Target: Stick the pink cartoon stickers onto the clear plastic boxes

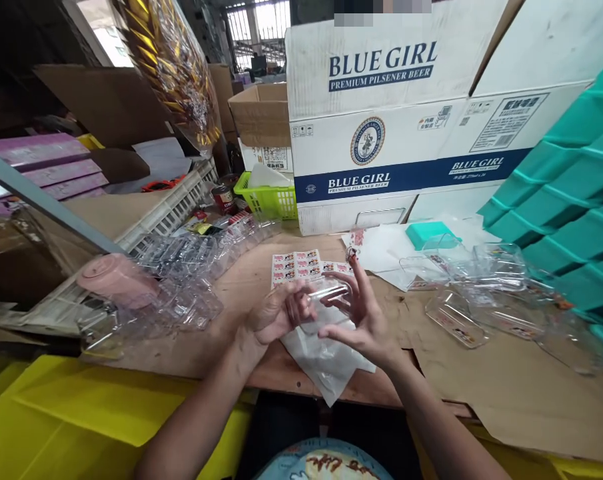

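My left hand [284,310] is closed around the near end of a small clear plastic box [330,289], held above the table edge. My right hand [365,319] is spread beside it, index finger raised and thumb out. A small clear sticker [357,238] with pink print clings to that raised fingertip. Some right fingers show through or behind the clear plastic; whether they touch it I cannot tell. Behind the hands lie sheets of printed stickers [296,264]. A white backing paper [321,363] hangs over the front edge below them.
Clear plastic boxes [181,257] are heaped on the left, beside a pink container [117,281]. Several stickered clear boxes [458,319] lie right. Turquoise trays [571,200] stack at far right. A white beer carton [376,133] stands behind, near a green basket [271,199].
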The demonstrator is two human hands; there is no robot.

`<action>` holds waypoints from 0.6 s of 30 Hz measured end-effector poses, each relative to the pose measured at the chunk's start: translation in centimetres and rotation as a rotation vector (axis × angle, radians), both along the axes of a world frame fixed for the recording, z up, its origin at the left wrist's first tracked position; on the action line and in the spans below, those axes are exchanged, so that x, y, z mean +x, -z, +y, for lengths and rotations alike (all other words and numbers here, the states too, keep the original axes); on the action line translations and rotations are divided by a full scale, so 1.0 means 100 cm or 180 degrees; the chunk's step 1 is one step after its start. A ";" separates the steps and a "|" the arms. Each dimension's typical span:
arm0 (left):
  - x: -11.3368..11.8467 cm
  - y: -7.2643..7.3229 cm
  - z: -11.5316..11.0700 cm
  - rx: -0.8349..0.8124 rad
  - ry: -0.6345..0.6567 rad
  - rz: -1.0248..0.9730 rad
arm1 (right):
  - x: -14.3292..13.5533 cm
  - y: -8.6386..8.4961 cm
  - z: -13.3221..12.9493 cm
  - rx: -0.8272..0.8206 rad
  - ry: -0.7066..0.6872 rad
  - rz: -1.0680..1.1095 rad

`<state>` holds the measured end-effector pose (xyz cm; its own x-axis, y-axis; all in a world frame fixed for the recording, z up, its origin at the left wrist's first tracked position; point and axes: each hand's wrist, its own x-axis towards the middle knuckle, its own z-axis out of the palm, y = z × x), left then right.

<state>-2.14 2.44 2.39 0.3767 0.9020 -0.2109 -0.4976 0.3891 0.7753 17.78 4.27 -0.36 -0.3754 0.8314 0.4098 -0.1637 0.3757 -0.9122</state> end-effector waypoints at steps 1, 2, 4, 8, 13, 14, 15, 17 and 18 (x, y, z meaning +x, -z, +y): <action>0.006 0.005 -0.004 0.0089 -0.0170 -0.0210 | -0.002 -0.001 0.000 -0.0258 0.0103 0.0133; 0.011 0.010 -0.008 0.0229 -0.0283 -0.0337 | -0.004 -0.001 0.000 -0.0516 0.0211 0.0247; 0.021 0.018 -0.016 0.0480 -0.0310 -0.0344 | -0.005 0.000 -0.002 -0.0989 0.0315 0.0356; 0.040 0.026 -0.025 0.0588 -0.0440 0.0046 | -0.001 0.003 -0.004 -0.1351 0.0332 -0.0036; 0.050 0.023 -0.025 0.0201 -0.1033 -0.0255 | 0.028 -0.001 -0.011 -0.0848 0.0835 -0.0213; 0.050 0.023 -0.025 0.0125 -0.1058 -0.0267 | 0.036 -0.004 -0.016 -0.1011 0.0608 -0.0032; 0.050 0.023 -0.026 0.0085 -0.1058 -0.0259 | 0.043 -0.006 -0.021 -0.1248 0.0238 0.0179; 0.051 0.024 -0.028 0.0056 -0.1022 -0.0239 | 0.053 -0.011 -0.032 -0.1739 -0.0603 0.0527; 0.053 0.025 -0.029 0.0040 -0.1016 -0.0241 | 0.055 -0.012 -0.038 -0.1931 -0.0927 0.0632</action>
<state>3.13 -0.43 -0.13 0.0888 0.9794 -0.1812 -0.6494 0.1949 0.7351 23.27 0.44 0.84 -0.5837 0.8119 -0.0109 -0.3654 -0.2747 -0.8894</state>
